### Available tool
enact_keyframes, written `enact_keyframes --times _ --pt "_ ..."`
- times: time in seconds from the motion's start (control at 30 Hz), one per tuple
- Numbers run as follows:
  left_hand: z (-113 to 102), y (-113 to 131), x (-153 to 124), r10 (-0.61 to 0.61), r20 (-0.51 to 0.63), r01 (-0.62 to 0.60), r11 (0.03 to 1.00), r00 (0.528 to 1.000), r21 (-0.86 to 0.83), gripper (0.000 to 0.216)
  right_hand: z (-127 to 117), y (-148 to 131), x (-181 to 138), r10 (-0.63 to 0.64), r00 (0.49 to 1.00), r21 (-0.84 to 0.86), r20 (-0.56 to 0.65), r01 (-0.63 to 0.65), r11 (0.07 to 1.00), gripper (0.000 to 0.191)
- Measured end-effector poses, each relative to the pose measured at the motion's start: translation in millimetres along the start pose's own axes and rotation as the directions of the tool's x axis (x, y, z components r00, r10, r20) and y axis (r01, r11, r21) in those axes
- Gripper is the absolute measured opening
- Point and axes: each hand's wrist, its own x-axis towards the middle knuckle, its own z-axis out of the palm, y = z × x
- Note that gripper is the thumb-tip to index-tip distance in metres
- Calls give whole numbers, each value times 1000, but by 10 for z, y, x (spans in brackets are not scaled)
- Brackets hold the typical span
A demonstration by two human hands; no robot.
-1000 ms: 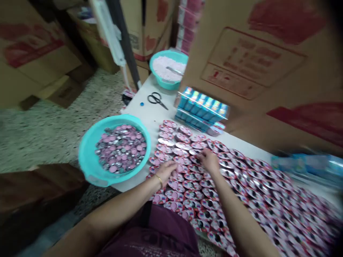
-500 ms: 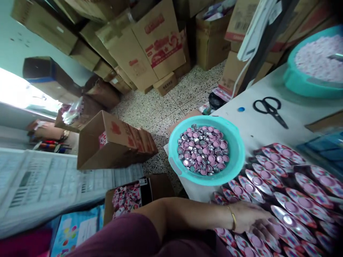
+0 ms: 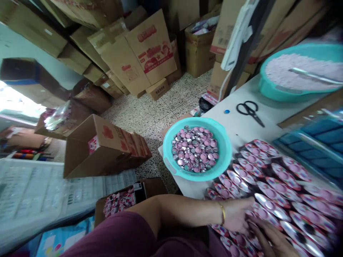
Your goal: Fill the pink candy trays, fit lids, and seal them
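Oval pieces (image 3: 271, 206) by basin (image 3: 225, 151) (discs (image 3: 197, 151) inside).

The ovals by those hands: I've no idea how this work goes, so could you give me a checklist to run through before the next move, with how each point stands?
1. Left hand and right hand at the ovals: ok, both there, close together.
2. Something gripped in either hand: cannot tell; the fingers are blurred and partly hidden.
3. Pink centre on every oval: not ok; some near the right hand show dark centres.
4. Bowl beside the ovals, with discs in it: ok.
5. Scissors away from the hands: ok, lying beyond the ovals on the table.
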Motion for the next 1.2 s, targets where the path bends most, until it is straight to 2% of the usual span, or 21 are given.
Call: enact_keyframes --times 0.03,0.07,0.1,0.13,0.17,0.2,0.23,0.27,0.3,0.33,0.4,0.43,0.53,0.63,0.8,0.87,1.0,1.07,1.1,1.13,1.2 --pt "49 22 -142 68 4 -67 990 998 123 39 -79 42 -56 120 993 33 -5 -120 992 36" --pt "85 67 -310 236 -4 -227 939 972 260 34 -178 84 -107 256 965 58 -49 -253 966 37" --pt "93 146 -491 437 -18 -395 829 899 395 32 -292 124 -148 383 917 81 -113 -376 923 38" --pt "61 266 -667 613 -10 -524 683 790 509 31 -416 166 -176 483 855 102 -188 -473 875 38" --pt "-18 426 -818 746 -16 -586 536 666 607 28 -541 211 -189 532 806 123 -259 -519 846 38" --pt "-138 620 -931 853 -50 -587 399 520 704 26 -660 261 -187 553 782 95 -286 -551 829 35" --pt "-289 829 -999 916 -62 -529 283 396 800 28 -766 314 -172 561 767 45 -312 -578 815 32" --pt "-457 1032 -1029 948 -49 -413 183 314 892 32 -853 365 -150 565 740 4 -364 -606 796 29" --pt "-628 1210 -1031 960 -26 -257 101 279 961 37 -915 410 -123 569 727 -51 -385 -632 773 26" --pt "-793 1348 -1019 962 4 -89 22 274 996 43 -950 444 -95 558 730 -108 -396 -640 761 23" --pt "-1070 1490 -982 941 45 213 -122 334 969 57 -942 467 -41 549 743 -199 -382 -646 737 18" --pt "-1175 1504 -959 923 56 309 -184 380 933 63 -909 459 -14 546 756 -230 -361 -640 734 17" --pt "-1353 1442 -856 877 63 458 -309 477 833 80 -757 390 87 546 794 -282 -268 -607 743 12" --pt "-1394 1411 -733 860 62 506 -354 506 787 82 -648 328 238 563 797 -364 -218 -602 711 11" --pt "-1370 1504 -717 830 167 446 -443 533 778 60 -728 367 410 699 703 -493 -132 -658 569 29" --pt "-1359 1526 -763 827 177 412 -437 534 799 47 -772 426 404 699 710 -511 -83 -633 582 27" --pt "-1349 1549 -804 858 130 347 -334 497 876 24 -741 528 401 678 733 -554 -62 -590 587 27" --pt "-1340 1572 -805 880 129 262 -272 458 926 17 -703 527 434 696 716 -579 -60 -593 560 30" --pt "-1331 1586 -811 898 124 200 -226 422 954 14 -692 515 453 705 707 -586 -56 -595 550 32" --pt "-1319 1598 -822 923 98 126 -155 373 980 13 -688 503 470 714 698 -588 -53 -600 543 33" --pt "-1288 1610 -869 959 -50 -75 74 280 994 15 -703 485 483 730 682 -583 -52 -614 532 34"
